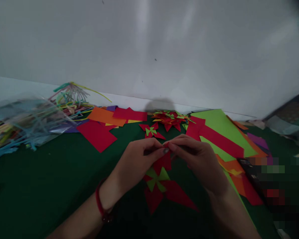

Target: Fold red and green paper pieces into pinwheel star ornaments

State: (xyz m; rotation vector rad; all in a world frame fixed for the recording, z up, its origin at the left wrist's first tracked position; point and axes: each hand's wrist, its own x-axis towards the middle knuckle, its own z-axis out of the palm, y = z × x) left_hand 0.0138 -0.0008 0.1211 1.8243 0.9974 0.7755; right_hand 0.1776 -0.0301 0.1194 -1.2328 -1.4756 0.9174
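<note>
A red and green paper flower [161, 186] with pointed petals is in front of me, and its top red petal sits between my hands. My left hand [139, 159] wears a red bracelet and pinches the tip of that petal with thumb and fingertips. From the other side my right hand [199, 156] pinches the same tip, its fingertips meeting those of the left. Just beyond my hands lies a smaller red flower [151, 131] with a green centre. Behind it sits a pile of similar paper flowers [170, 119].
Colourful pipe cleaners [73, 99], partly in a clear plastic bag [37, 116], lie at the left. A red sheet [97, 134] and an orange sheet [107, 116] are nearby. Green paper [224, 129] and red strips cover the right side, by a dark object [250, 171]. A pale wall stands behind.
</note>
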